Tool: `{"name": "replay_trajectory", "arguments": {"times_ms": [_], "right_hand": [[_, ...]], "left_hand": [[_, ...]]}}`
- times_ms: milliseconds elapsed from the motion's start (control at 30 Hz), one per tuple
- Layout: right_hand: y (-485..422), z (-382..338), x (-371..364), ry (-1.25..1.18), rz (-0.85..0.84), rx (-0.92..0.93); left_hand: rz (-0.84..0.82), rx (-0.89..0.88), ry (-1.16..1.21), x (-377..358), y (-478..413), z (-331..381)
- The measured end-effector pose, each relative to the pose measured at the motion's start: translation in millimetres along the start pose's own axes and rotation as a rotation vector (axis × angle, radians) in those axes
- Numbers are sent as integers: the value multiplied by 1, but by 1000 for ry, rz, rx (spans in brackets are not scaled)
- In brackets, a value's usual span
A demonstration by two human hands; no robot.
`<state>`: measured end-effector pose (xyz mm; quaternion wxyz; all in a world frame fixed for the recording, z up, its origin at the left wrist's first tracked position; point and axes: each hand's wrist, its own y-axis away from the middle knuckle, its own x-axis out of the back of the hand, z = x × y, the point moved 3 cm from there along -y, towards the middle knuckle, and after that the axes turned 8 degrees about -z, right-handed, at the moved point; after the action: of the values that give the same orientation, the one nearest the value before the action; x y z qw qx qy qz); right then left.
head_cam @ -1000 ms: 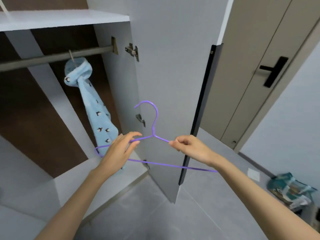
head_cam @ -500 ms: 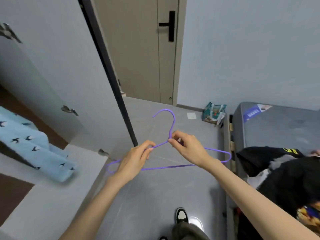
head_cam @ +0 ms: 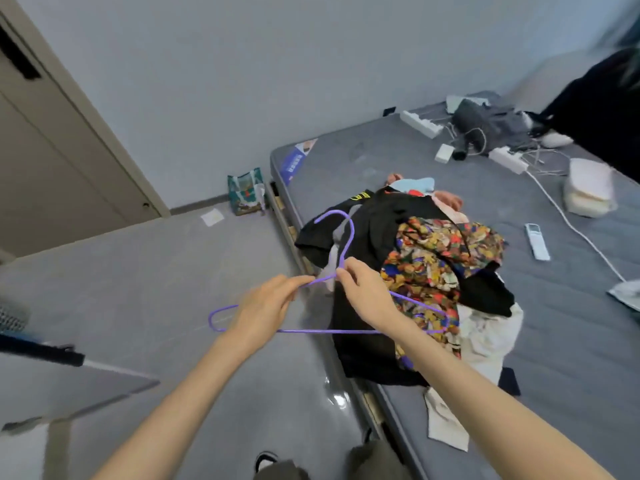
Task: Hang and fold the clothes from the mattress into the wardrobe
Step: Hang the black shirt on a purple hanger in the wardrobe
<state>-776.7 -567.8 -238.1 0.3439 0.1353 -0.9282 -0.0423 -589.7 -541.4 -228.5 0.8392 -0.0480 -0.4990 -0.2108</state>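
A thin purple wire hanger is held in front of me by both hands. My left hand pinches its left shoulder and my right hand pinches the base of the hook. Beyond the hands, a pile of clothes lies on the grey mattress: black garments, a bright multicoloured patterned piece, white and pink pieces. The hanger hangs over the pile's near-left edge, empty. The wardrobe is out of sight.
Power strips with cables, a white remote, a pale folded bundle and dark items lie on the mattress's far side. A patterned bag stands on the floor by the wall. A door is at left.
My view has swung right, away from the wardrobe and its hanging blue garment, toward the mattress. Both hands kept hold of the purple hanger, which is now over the clothes pile.
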Motion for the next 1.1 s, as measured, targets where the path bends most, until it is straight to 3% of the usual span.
{"name": "replay_trajectory", "arguments": {"times_ms": [133,233,567,833,1100], "right_hand": [[30,90,55,77,102,-165],[58,159,87,132,155,-329],[177,353,110,-73,218,-1003],[230,458,55,-35,66,-1231],[251,518,-18,28,69,-1333]], "left_hand": [[-112,-118,-317,-59,-68,70],[-205,-220,-418,-112,-112,120],[-550,-530,-289,-271,-180,239],[-737,-581,-337,-382,-180,242],[-799,-575,-462,-455,-172,202]]}}
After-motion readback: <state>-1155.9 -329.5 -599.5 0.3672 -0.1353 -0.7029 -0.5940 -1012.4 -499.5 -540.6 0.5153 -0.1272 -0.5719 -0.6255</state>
